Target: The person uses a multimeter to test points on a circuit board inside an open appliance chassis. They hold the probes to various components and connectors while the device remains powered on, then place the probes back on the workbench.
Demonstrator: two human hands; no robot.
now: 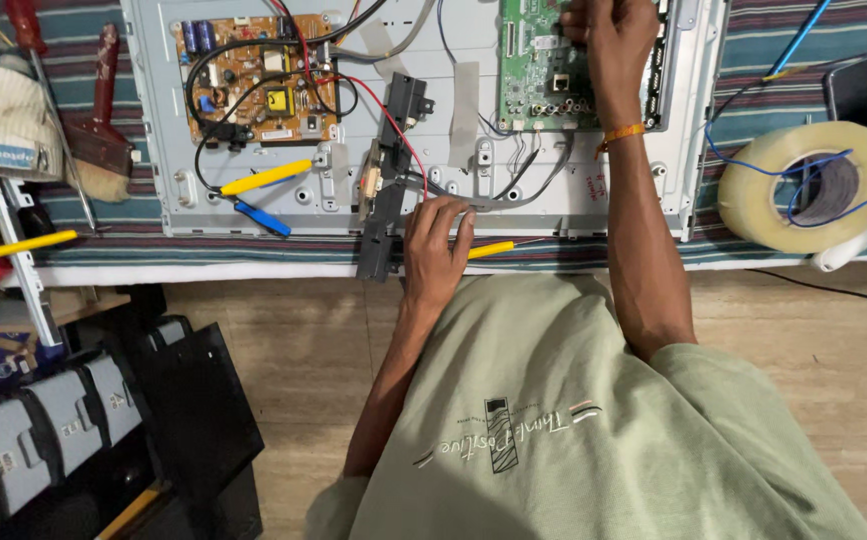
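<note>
Green circuit board [544,75], orange-brown board [259,80], yellow-handled screwdriver [492,249], striped teal-maroon cloth [114,215], pale tape roll [804,185]
</note>
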